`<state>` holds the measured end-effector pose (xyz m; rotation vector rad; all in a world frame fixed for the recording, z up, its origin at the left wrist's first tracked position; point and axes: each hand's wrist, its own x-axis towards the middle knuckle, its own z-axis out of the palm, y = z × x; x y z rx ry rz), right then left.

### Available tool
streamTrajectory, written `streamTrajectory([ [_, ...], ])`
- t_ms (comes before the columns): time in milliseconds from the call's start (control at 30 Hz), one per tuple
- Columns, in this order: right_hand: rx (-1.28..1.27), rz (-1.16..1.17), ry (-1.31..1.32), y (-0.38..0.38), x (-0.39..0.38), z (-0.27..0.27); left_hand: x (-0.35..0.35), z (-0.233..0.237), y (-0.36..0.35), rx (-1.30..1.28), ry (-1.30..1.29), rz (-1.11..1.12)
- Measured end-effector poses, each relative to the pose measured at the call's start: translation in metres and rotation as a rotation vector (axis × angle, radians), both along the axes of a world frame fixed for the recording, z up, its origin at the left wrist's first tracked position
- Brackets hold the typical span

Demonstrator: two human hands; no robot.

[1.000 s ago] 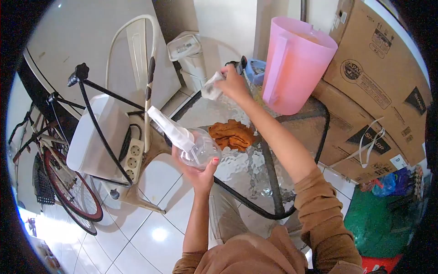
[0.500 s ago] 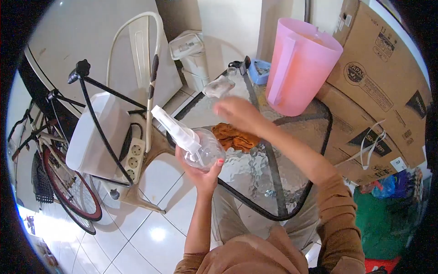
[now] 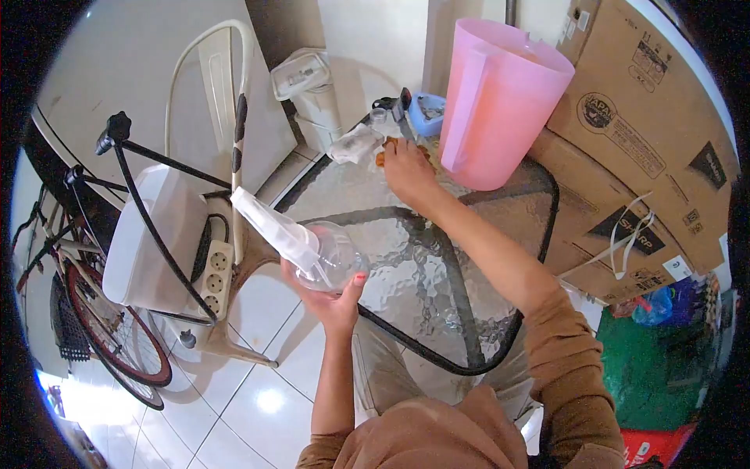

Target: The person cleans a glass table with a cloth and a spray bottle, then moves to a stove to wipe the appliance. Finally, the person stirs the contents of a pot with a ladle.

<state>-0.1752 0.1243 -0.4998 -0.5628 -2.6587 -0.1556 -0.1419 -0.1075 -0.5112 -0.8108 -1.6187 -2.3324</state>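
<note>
Orange-brown cloth (image 3: 423,150) lies bunched near the far corner of the glass desk (image 3: 375,193), partly hidden under the right hand (image 3: 410,173). The fingers are close together over it, though whether they clamp it cannot be told. The left hand (image 3: 330,306) is wrapped around the clear body of a spray bottle (image 3: 337,256), tilted with its white head toward the upper left, at the left corner of the desk. A crumpled white piece (image 3: 355,144) lies just left of the cloth, by the left edge, and limits room on that side. Beyond it are a small clear cup (image 3: 379,116) and a black object (image 3: 393,102) at the far corner. A blue dish (image 3: 427,114) sits just beyond the cloth, with small things inside. The tall pink pitcher (image 3: 500,109) stands upright near the far edge, close on the right, and blocks the way there. Cardboard boxes (image 3: 637,148) rise past the right edge. Left of the desk are a white lidded bin (image 3: 316,98), a pale chair (image 3: 219,86), a power strip (image 3: 216,279), a whitish container (image 3: 144,242) and a bicycle (image 3: 117,336).
</note>
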Motion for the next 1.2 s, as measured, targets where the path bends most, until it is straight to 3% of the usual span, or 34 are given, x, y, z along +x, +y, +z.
streamTrajectory([
  [233,-0.001,0.05,0.158,0.028,-0.031,-0.005,0.003,0.003,-0.001,0.016,-0.038,-0.01],
  [300,-0.171,0.137,0.067,0.026,-0.02,0.002,0.005,0.005,0.0,0.023,-0.066,-0.029],
  [367,-0.128,0.197,0.046,0.011,-0.001,-0.004,0.003,0.005,0.002,0.005,-0.002,0.061],
  [467,-0.148,0.354,-0.046,-0.04,0.063,0.008,0.003,0.004,0.001,0.061,-0.041,-0.024],
  [533,-0.051,0.592,0.23,-0.05,0.087,0.002,0.0,-0.001,0.0,0.053,-0.035,-0.019],
  [567,-0.055,0.593,0.229,-0.046,0.082,0.003,0.0,-0.002,-0.001,0.04,-0.022,-0.015],
  [633,-0.302,0.512,0.013,-0.022,0.062,0.012,0.001,0.0,-0.001,0.031,-0.021,-0.019],
  [700,-0.267,0.496,0.088,-0.003,0.042,0.013,0.002,0.003,0.001,0.028,-0.016,-0.016],
  [767,-0.179,0.28,0.145,-0.002,0.027,0.011,0.003,0.003,0.002,0.061,-0.043,-0.01],
  [800,0.076,0.312,0.353,-0.004,0.024,-0.004,0.001,0.003,0.002,0.058,-0.038,-0.003],
  [833,0.072,0.316,0.355,-0.016,0.034,0.002,0.0,0.002,0.001,0.038,-0.017,0.008],
  [967,-0.052,0.392,0.04,-0.065,0.1,0.012,0.0,0.002,-0.001,-0.007,0.013,0.013],
  [1100,-0.052,0.414,-0.205,-0.076,0.104,0.037,0.001,0.004,-0.001,-0.011,-0.003,0.007],
  [1200,0.019,0.382,-0.113,-0.064,0.066,0.032,0.001,0.007,0.001,-0.015,0.008,0.006],
])
